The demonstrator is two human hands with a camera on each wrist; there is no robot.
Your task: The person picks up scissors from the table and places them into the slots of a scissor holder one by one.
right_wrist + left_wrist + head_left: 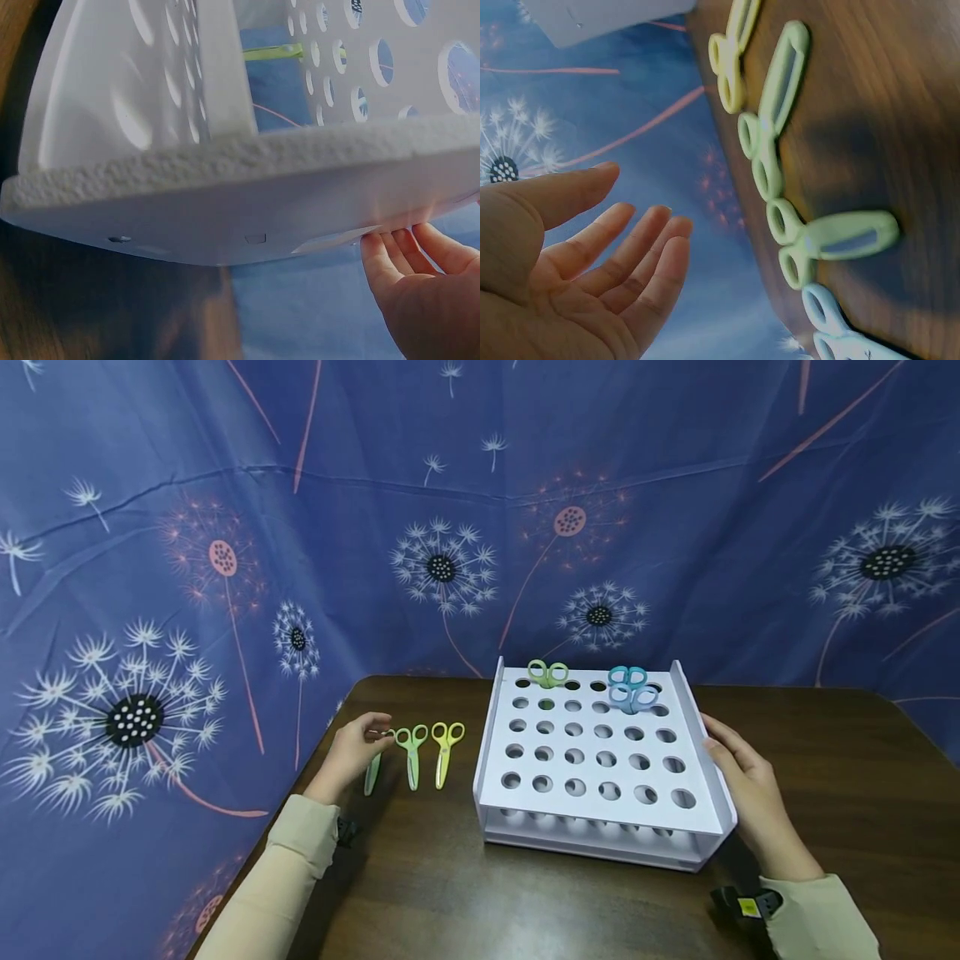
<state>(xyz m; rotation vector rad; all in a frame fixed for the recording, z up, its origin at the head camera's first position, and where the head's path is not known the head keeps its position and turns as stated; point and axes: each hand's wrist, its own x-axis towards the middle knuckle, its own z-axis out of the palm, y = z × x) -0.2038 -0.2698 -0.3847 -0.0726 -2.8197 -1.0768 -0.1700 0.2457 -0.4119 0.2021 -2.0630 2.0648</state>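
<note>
My left hand [358, 752] hangs over the left part of the table, fingers loosely bent and holding nothing. Beneath and beside it lie yellow scissors [443, 757], green scissors [412, 758] and a second green pair [840, 236], which the hand partly covers in the head view. The left wrist view also shows light blue scissors [831, 319], hidden from the head camera. My right hand [753, 789] rests its fingertips on the outer right side of a white rack [558, 810] with rows of round holes.
In the rack's back rows stand green scissors [548, 675], teal scissors [627, 676] and light blue scissors [633, 697], handles up. The brown wooden table [450, 893] meets a blue dandelion-print cloth [360, 568] behind and at left.
</note>
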